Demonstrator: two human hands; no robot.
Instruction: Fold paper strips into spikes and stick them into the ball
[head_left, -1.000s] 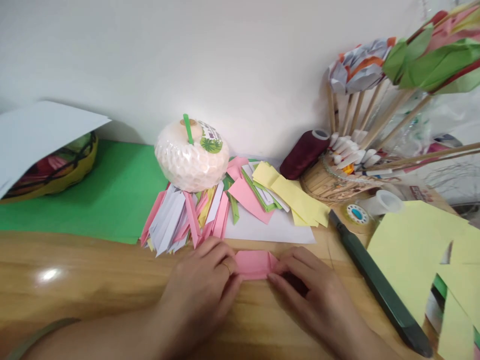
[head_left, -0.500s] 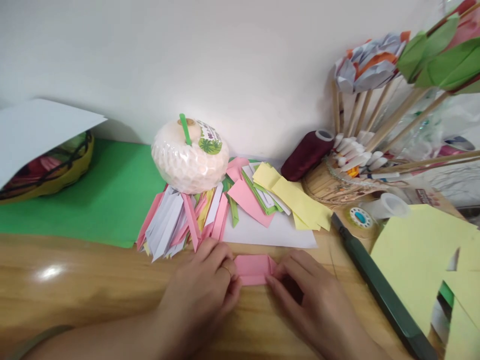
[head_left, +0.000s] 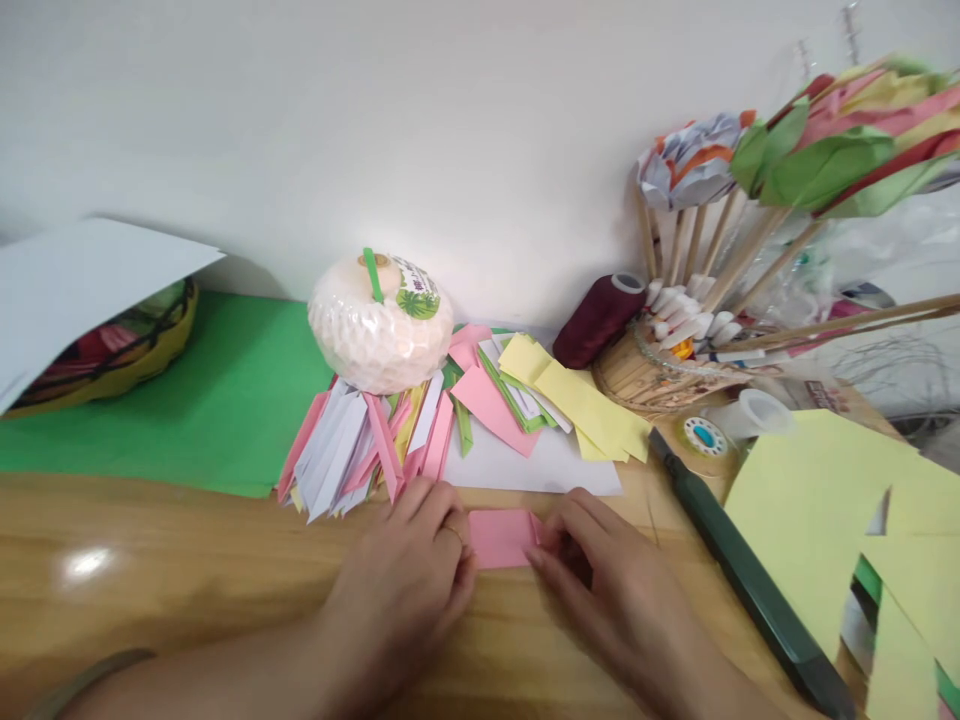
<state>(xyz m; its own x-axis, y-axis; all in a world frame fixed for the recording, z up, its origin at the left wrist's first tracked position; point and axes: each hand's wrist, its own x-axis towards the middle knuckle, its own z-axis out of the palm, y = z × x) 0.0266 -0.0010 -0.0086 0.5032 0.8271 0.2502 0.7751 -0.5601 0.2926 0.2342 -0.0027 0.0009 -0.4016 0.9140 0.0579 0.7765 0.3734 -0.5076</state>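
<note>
A small pink paper piece (head_left: 499,537) lies flat on the wooden table (head_left: 187,570) between my hands. My left hand (head_left: 409,585), with a ring on one finger, presses its curled fingers on the paper's left end. My right hand (head_left: 600,580) pinches the paper's right end with bent fingers. Just behind lies a pile of folded paper strips (head_left: 360,445) in pink, white and green, and loose pink and yellow paper pieces (head_left: 555,395) on a white sheet (head_left: 540,465).
A wrapped coconut with a green straw (head_left: 379,320) stands behind the strips. A green paper sheet (head_left: 187,400) and a yellow bowl under white paper (head_left: 97,340) sit left. A maroon thread spool (head_left: 596,320), a basket of paper flowers on sticks (head_left: 697,330), a dark green cutter (head_left: 750,590) and yellow paper sheets (head_left: 825,500) lie right.
The visible pink paper has become shorter as my right hand moved left over its right end. My left hand stays pressed on the left end. The view shifted slightly.
</note>
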